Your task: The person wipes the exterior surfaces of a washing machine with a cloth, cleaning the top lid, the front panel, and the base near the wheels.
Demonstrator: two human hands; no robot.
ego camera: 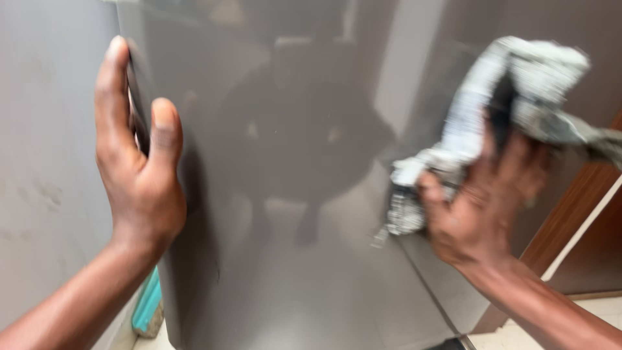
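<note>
View: head camera, looking down and forward at a tall appliance panel.

Glossy grey door (pixel 291 214): fills the centre of the frame; its surface mirrors a dim, blurred reflection of a room. Its left edge runs from 12 o'clock down toward 7 o'clock.

Left hand (pixel 139 175): at 9 o'clock, forearm entering from 7 o'clock. It grips the door's left edge, thumb pressed flat on the front face and the fingers (pixel 111 84) wrapped round the edge; a closed, clamping hold on the door.

Right hand (pixel 483 207): at 3 o'clock, forearm entering from 5 o'clock, blurred by motion. Fingers are spread fairly wide over a cloth and press it toward the door's right side; whether the palm itself touches the panel cannot be told.

Grey cloth (pixel 512 91): crumpled, pale grey and white, bunched from the right hand up toward 2 o'clock, against the right part of the door.

Wall (pixel 45 162): plain grey, at 9 to 10 o'clock, left of the door edge.

Teal object (pixel 148 304): at 7 o'clock, low beside the door's left edge, partly hidden behind the left forearm; kind unclear.

Brown wooden panel (pixel 576 220): at 4 o'clock, right of the door, behind the right forearm.
</note>
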